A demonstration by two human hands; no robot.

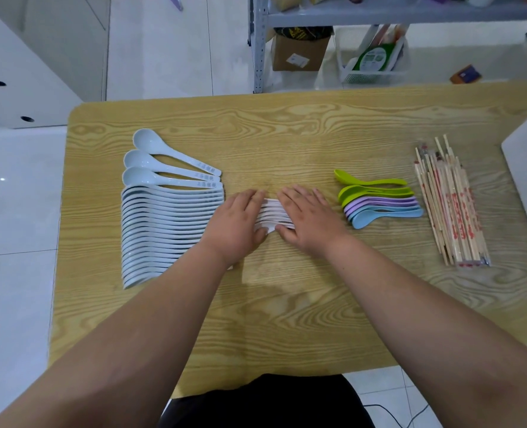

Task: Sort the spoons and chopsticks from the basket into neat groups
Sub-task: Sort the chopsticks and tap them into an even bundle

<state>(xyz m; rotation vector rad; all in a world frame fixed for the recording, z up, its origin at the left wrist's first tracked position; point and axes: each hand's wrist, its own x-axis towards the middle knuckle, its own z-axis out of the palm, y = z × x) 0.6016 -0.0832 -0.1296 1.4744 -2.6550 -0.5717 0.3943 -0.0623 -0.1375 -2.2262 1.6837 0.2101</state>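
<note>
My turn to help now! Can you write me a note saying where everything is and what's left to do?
Left hand: flat, pressing the left side of the small white spoons.
Right hand: flat, pressing their right side.
On the table: the long row of pale spoons is at the left, the coloured spoons right of the hands, the chopsticks furthest right.
Done: those three groups are laid out.
Left: square up the small white spoons; the chopsticks look a bit loose.
</note>
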